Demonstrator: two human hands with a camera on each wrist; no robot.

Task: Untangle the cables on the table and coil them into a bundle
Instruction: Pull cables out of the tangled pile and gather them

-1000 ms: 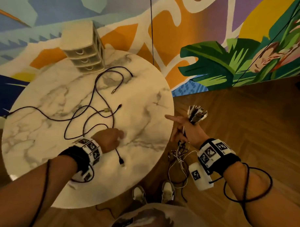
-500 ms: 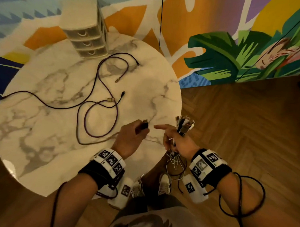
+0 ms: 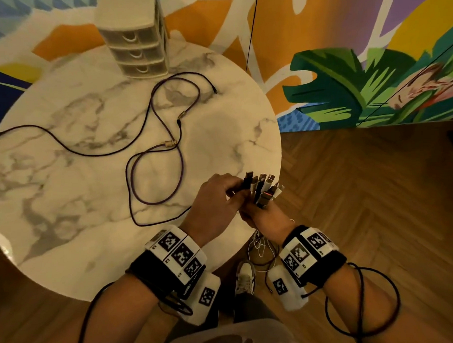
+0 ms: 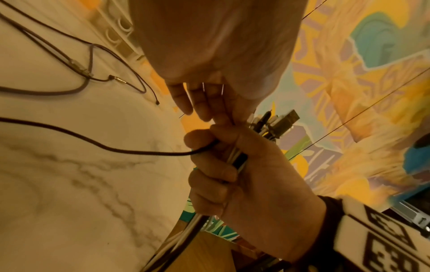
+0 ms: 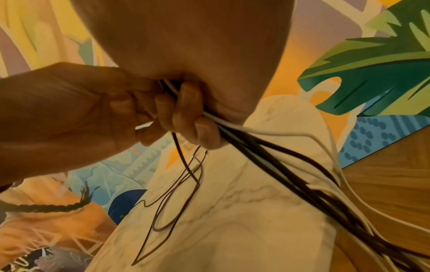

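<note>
Both hands meet just off the near-right rim of the counter (image 3: 53, 157). R hand (image 3: 267, 218) has its fingers (image 4: 209, 174) curled tight round a bunch of cables, black and white, w/ the plug ends (image 3: 263, 189) fanned up and away from the person, tails (image 3: 261, 249) dropping below the fist toward the floor. L hand (image 3: 216, 205) is right against it, fingers pinching a black plug (image 3: 247, 182) at the left edge of that fan. From that plug a dark cable (image 3: 134, 200) runs off left, back over the marble, looping toward the drawer unit (image 3: 136, 43), so its long axis lies leftward and away from the fingers while the bunch stands roughly upright.

That's the hinge, I'd say: plug wants to line up w/ the others, tip up, before the R grip takes it in. L hand is the nearer one to the loose run on the counter, so drawing in slack looks like its job. A second purple-ish cable (image 3: 176, 96) w/ gold ends lies crossed over it farther back; could snag when the slack comes in.
</note>
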